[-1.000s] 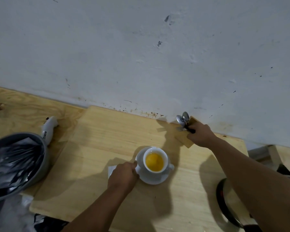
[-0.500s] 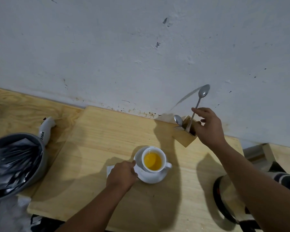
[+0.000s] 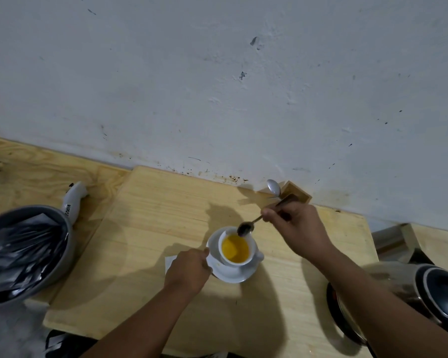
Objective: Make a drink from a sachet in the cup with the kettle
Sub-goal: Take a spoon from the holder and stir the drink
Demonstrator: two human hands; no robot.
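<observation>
Your right hand (image 3: 294, 228) gripped the spoon (image 3: 246, 227), its handle slanting up-right, bowl down-left over the cup's (image 3: 237, 250) far rim; your left hand (image 3: 188, 271) pinched the saucer (image 3: 230, 273).

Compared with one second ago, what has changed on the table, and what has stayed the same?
The right hand took one spoon out of the wooden holder, lifted it, then brought it down and left; its bowl is now just above the far rim of the cup. The left hand stays at the saucer. Cup, yellow drink and the other spoon in the holder are unchanged.
</observation>
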